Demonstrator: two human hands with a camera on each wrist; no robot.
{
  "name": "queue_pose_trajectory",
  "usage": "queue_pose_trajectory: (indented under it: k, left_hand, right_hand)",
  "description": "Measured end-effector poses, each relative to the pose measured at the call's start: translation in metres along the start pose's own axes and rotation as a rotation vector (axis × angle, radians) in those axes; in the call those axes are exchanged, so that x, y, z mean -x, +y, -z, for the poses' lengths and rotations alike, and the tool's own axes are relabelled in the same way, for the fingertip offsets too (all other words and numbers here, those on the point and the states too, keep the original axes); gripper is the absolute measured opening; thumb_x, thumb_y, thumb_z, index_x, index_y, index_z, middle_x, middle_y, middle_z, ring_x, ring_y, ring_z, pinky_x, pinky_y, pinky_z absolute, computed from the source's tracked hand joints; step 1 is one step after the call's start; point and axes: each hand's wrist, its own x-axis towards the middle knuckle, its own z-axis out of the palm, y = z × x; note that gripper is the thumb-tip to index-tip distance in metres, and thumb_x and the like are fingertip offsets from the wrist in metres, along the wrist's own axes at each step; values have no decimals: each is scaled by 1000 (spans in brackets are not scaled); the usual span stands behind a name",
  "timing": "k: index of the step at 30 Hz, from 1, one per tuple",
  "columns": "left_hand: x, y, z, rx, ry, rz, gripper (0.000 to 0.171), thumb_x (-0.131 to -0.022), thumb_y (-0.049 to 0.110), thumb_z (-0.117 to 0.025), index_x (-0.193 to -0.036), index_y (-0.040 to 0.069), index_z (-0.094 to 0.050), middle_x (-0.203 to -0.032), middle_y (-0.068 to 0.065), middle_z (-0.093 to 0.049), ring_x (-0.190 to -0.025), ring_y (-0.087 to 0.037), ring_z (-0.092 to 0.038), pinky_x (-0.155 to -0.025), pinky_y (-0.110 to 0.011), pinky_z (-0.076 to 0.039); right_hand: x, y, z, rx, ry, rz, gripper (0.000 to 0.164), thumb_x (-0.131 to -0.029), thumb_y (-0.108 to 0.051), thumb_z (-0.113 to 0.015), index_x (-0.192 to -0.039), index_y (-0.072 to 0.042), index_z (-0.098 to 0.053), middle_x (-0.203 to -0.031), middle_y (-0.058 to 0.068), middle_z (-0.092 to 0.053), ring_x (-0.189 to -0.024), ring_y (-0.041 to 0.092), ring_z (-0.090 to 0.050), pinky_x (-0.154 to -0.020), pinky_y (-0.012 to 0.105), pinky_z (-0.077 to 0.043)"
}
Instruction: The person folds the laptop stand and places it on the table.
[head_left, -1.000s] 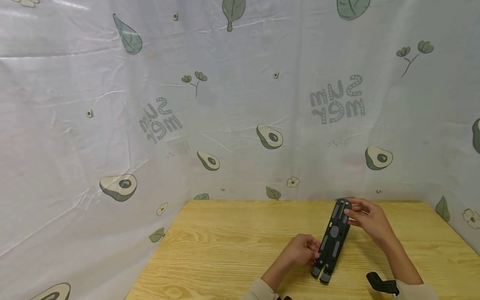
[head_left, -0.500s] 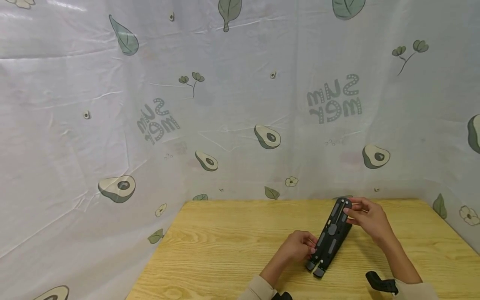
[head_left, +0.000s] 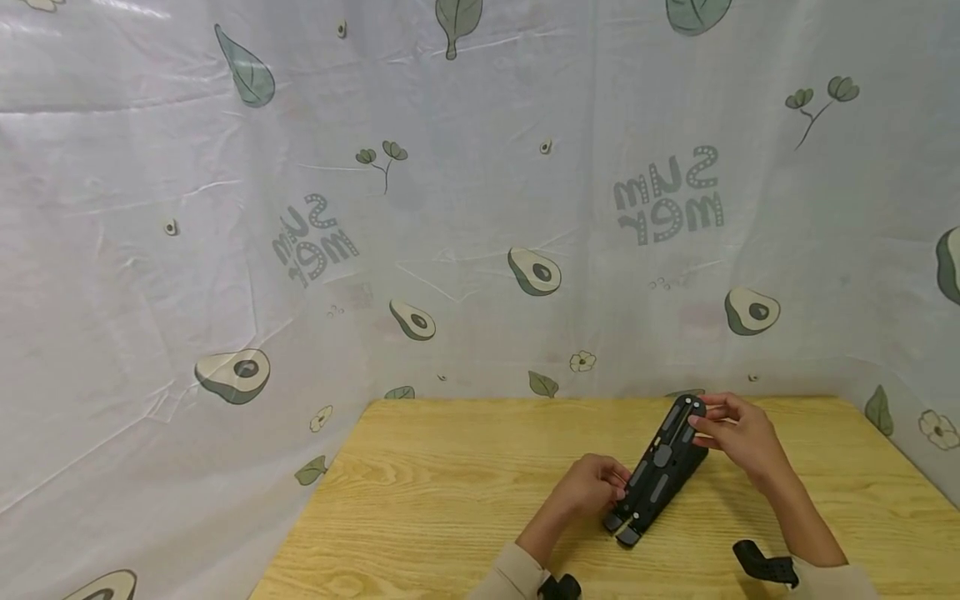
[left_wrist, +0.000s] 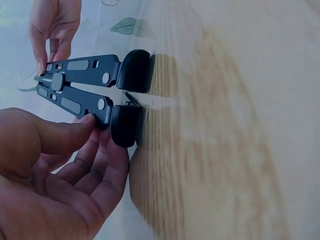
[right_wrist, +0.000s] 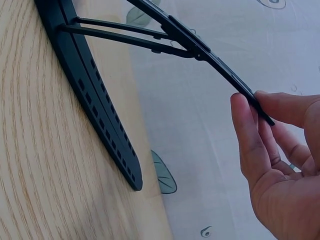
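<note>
A black folding laptop stand [head_left: 662, 457] with grey pads slants across the right part of the table. My left hand [head_left: 588, 485] pinches its near left arm; in the left wrist view the thumb [left_wrist: 75, 134] lies on top near the stubby front hook [left_wrist: 125, 127], fingers beneath. At the far end my right hand [head_left: 746, 437] pinches the stand's tip between thumb and fingers. From the right wrist view, the upper frame [right_wrist: 220, 67] is raised off the slotted base [right_wrist: 100, 115], joined by thin struts [right_wrist: 130, 39]. The base rests on the wood.
The wooden table [head_left: 450, 500] reaches back to a pale plastic curtain [head_left: 465, 208] printed with avocados and leaves. Black wrist mounts [head_left: 765, 565] sit at both cuffs.
The stand's near end has swung left and slightly away, my left hand moving with it. My right hand stays at the far tip, almost still.
</note>
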Motion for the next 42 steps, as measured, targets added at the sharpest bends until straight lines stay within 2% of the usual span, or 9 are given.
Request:
queue_pose_trajectory:
  k: [10, 16, 25, 32, 42]
  left_hand:
    - [-4, -1, 7, -18, -44, 27, 16, -97, -9, -69, -109, -1, -76, -86, -3, -69, -72, -10, -62, -65, -28, -60]
    - [-9, -2, 11, 3, -73, 42, 17, -98, -10, -68, -109, 0, -76, -87, -7, -70, -72, -10, -61, -65, -26, -58]
    - [-12, -5, 14, 27, -112, 30, 16, -98, -10, -67, -107, -1, -75, -82, 1, -65, -71, -11, -59, -61, -24, -53]
    - [-16, -6, 18, 17, -146, 30, 17, -98, -10, -67, -110, 0, -76, -86, -3, -67, -73, -11, -61, -63, -25, -55]
    - [-20, -10, 23, 37, -190, 22, 18, -99, -9, -66, -111, -1, -76, -88, 0, -68, -74, -11, -61, -64, -24, -54]
  right_hand:
    - [3, -3, 0, 6, 4, -4, 53, -105, -8, -70, -149, 12, -47, -108, 13, -57, -84, -1, -72, -80, 31, -67]
    - [5, -4, 1, -3, -4, -16, 53, -105, -6, -68, -149, 12, -45, -110, 15, -54, -85, -1, -72, -81, 32, -68]
    - [11, -5, 1, 2, 5, -16, 56, -105, -8, -69, -151, 12, -44, -113, 17, -54, -87, -1, -71, -83, 33, -68]
    - [14, -6, 3, 2, 13, -21, 55, -105, -8, -69, -151, 11, -43, -113, 17, -54, -86, 0, -71, -83, 32, -68]
    - [22, -5, 5, -4, 15, -42, 56, -106, -13, -70, -150, 9, -44, -115, 16, -55, -90, -4, -70, -85, 34, -68]
